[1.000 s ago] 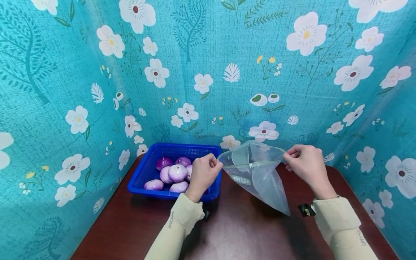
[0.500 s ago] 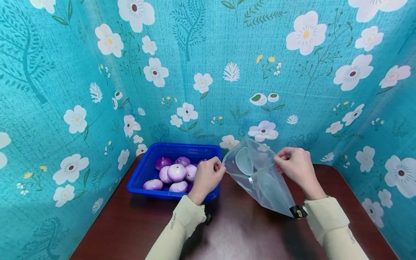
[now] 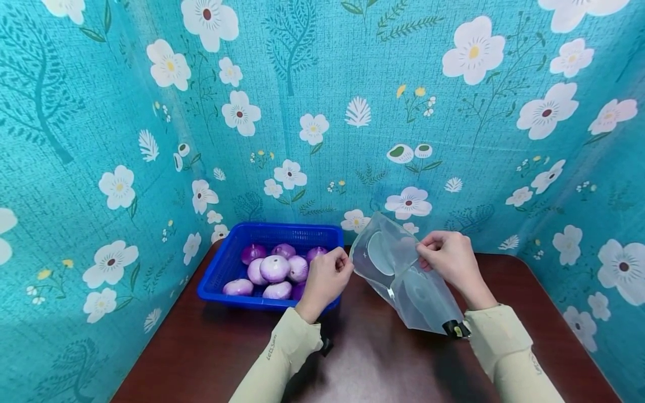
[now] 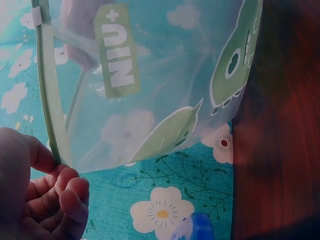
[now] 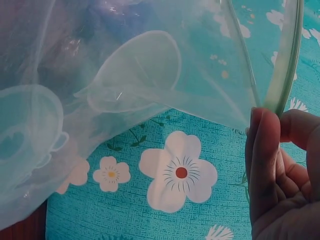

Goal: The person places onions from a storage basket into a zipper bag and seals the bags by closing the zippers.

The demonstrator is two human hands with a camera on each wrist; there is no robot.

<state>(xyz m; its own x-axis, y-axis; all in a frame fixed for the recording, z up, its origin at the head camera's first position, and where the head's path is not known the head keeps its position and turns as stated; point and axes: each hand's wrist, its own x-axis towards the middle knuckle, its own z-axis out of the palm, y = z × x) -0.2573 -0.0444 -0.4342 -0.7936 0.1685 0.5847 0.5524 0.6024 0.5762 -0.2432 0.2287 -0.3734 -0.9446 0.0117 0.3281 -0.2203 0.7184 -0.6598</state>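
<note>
A translucent zip bag (image 3: 420, 294) with green cartoon prints hangs tilted between my two hands above the table. My left hand (image 3: 325, 277) pinches one end of its green zip edge, as the left wrist view shows. My right hand (image 3: 450, 263) pinches the opposite end between thumb and fingers. The bag's mouth gapes between them, and a white slider (image 3: 390, 292) sits on the zip's near side. Behind my left hand stands a blue plastic basket (image 3: 214, 274) of purple onions (image 3: 274, 268); that hand and forearm hide part of its right side.
The dark red-brown table (image 3: 373, 358) lies under both forearms. A blue floral cloth (image 3: 322, 112) walls it in at the back and on both sides. The basket stands at the back left, near the cloth.
My right hand has moved left and my left hand slightly right, so they are closer together. The bag's mouth has slackened and gapes wider, and its slider has dropped lower.
</note>
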